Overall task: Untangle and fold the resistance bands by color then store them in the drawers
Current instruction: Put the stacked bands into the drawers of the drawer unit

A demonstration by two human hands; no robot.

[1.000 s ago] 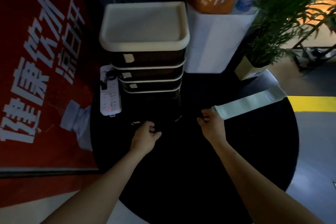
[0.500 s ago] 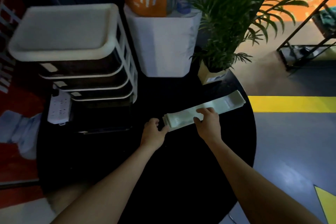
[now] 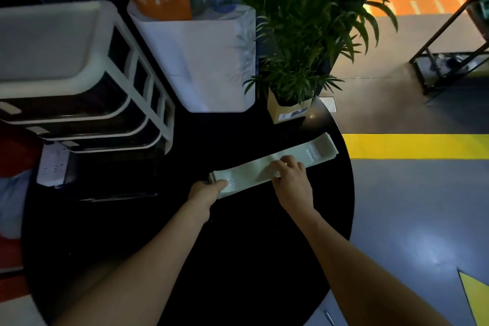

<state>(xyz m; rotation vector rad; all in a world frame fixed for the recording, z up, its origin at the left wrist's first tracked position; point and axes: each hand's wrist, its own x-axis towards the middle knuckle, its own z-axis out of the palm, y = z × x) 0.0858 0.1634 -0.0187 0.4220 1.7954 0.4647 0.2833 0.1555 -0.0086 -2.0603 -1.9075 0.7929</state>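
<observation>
A pale green resistance band [image 3: 315, 152] lies flat in a long strip across the round black table [image 3: 238, 259], running from the middle toward the right rim. My left hand [image 3: 205, 190] pinches the band's near left end. My right hand [image 3: 289, 178] rests on the band's middle with its fingers curled over the strip. A white drawer unit [image 3: 79, 82] with dark drawers stands at the table's back left; its lowest drawer [image 3: 116, 190] is pulled out.
A white power strip [image 3: 51, 164] lies left of the drawers. A white box [image 3: 209, 61] with an orange bag and a potted plant [image 3: 299, 42] stand at the back. The table's right rim is close to the band's far end.
The view swung right. Both hands moved from near the open drawer to the green band: the left took its near end, the right slid along to its middle.
</observation>
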